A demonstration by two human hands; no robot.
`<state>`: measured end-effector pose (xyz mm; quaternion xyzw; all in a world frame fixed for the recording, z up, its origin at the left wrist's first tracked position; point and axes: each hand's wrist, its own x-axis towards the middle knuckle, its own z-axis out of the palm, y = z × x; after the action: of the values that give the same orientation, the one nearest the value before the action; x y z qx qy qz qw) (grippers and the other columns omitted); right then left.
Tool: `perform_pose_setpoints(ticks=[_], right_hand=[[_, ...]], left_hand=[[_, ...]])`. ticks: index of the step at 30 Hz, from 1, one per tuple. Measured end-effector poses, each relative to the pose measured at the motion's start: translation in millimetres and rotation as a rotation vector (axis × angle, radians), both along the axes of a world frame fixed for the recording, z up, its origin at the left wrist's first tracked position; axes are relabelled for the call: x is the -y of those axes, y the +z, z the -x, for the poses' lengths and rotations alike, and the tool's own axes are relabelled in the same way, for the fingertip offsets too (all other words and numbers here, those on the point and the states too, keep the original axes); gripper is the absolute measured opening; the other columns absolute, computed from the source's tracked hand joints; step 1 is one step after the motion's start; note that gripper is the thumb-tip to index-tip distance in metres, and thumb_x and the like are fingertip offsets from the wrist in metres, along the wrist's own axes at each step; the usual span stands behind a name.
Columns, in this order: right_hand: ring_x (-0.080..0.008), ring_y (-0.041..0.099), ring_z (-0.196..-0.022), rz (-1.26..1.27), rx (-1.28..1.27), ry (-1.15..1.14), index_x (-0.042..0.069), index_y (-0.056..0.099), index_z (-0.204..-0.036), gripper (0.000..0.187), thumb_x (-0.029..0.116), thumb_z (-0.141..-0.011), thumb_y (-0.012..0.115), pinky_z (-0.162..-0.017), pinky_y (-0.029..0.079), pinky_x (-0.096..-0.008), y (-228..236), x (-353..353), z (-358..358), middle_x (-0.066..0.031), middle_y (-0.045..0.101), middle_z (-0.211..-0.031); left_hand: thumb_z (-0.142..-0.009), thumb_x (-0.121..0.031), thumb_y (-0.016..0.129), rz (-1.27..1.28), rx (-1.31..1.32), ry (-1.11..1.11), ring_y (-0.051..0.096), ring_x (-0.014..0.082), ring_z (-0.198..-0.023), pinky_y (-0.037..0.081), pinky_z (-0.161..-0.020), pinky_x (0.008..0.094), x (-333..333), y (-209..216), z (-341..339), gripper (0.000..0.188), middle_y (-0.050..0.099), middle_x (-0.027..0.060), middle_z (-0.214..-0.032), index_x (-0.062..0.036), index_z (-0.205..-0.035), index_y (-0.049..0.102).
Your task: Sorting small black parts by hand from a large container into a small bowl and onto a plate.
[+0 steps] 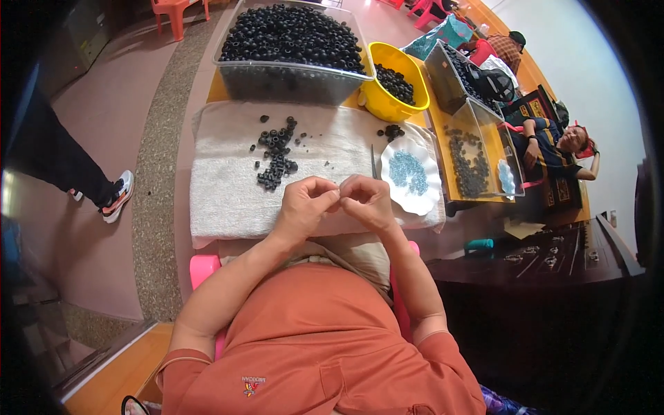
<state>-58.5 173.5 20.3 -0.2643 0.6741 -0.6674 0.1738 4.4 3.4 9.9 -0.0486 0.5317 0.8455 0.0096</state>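
Above the near part of a white towel [228, 173], my left hand [306, 206] and my right hand [369, 202] meet fingertip to fingertip. Thumb and forefinger are pinched on each; whatever they hold is too small or hidden to make out. Beyond my left hand lies a loose pile of small black ring-shaped parts [277, 152], with a few tiny bits beside it. A white scalloped dish [427, 197] holding small pale-blue pieces [408, 173] sits right of my right hand. Tweezers or a similar thin dark tool [374, 162] lie by the dish, near a small black cluster [391, 131].
At the back stand a large clear bin [290, 79] heaped with black parts and a yellow basin [384, 104] of the same. Further right are more clear bins [443, 76]. One person [553, 149] sits at the right; another person's leg [62, 152] shows at the left.
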Motion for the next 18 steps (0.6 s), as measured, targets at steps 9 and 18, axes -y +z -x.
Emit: perform_pose_setpoints(ticks=[9, 18], right_hand=[[-0.0138, 0.065, -0.080, -0.301, 0.066, -0.125, -0.005, 0.065, -0.092, 0.009, 0.003, -0.087, 0.067, -0.071, 0.052, -0.0251, 27.0, 14.6, -15.2, -0.0067, 0.065, -0.087], [-0.0135, 0.062, -0.067, -0.157, 0.137, -0.226, -0.003, 0.066, -0.084, 0.008, 0.004, -0.081, 0.065, -0.064, 0.050, -0.0248, 7.8, 3.9, -9.3, -0.0056, 0.066, -0.076]], left_hand=[[-0.088, -0.009, 0.064, -0.088, 0.040, 0.041, 0.064, 0.0115, -0.077, 0.051, -0.069, 0.0250, 3.2, -2.5, -3.0, 0.013, 0.069, 0.0071, -0.088, 0.0007, -0.096, 0.066], [-0.087, -0.004, 0.061, 0.086, -0.201, 0.057, 0.066, 0.0135, -0.077, 0.056, -0.067, 0.0261, -1.2, -8.9, -6.2, 0.011, 0.066, 0.0060, -0.085, 0.0034, -0.094, 0.064]])
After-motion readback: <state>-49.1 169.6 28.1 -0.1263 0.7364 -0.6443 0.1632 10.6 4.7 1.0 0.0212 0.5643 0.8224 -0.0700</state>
